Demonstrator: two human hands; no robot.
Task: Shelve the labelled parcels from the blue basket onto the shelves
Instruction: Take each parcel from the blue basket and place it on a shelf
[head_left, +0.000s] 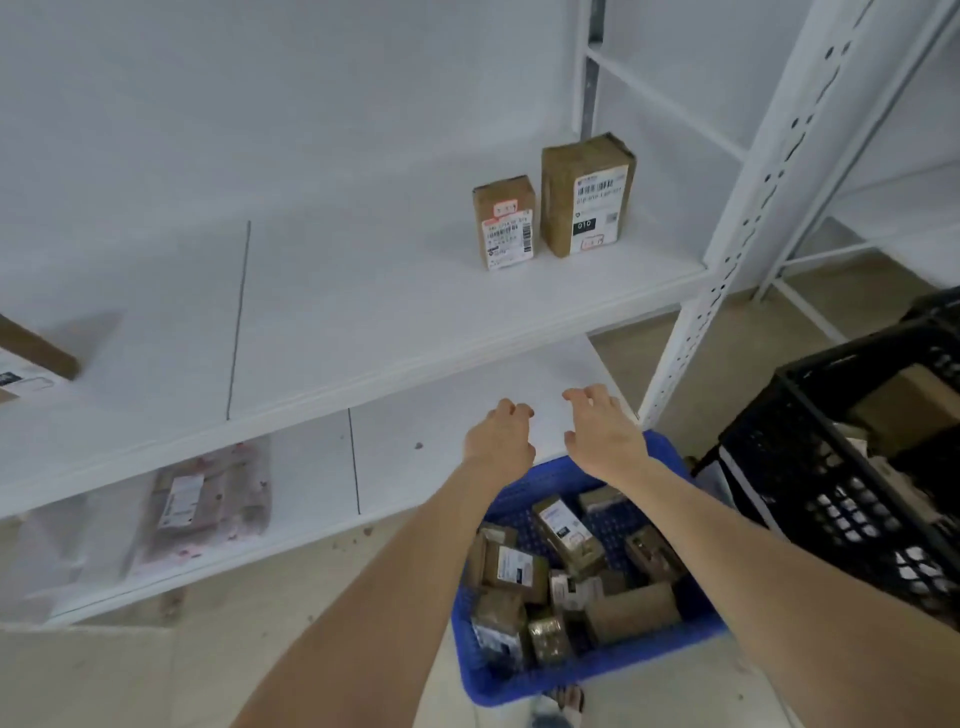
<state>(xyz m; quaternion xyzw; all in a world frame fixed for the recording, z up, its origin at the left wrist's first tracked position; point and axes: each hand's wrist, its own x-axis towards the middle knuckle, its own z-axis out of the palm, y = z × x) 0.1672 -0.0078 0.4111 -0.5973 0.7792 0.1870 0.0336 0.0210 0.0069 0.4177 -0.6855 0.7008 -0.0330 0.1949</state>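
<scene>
The blue basket (670, 639) sits on the floor below me, holding several small brown labelled parcels (569, 530). Both my arms reach out over its far rim. My left hand (500, 436) and my right hand (602, 431) hover side by side above the front of the lower white shelf (441, 426), fingers loosely curled, holding nothing. Two labelled brown parcels stand upright on the upper shelf (363, 312): a small one (505, 221) and a taller one (587, 195) right beside it.
A black crate (810, 467) with boxes stands to the right of the basket. A slotted white shelf post (748, 218) rises at the right. A soft pinkish labelled bag (208, 499) lies on the lower shelf's left. Another parcel (31, 353) lies at the upper shelf's left edge.
</scene>
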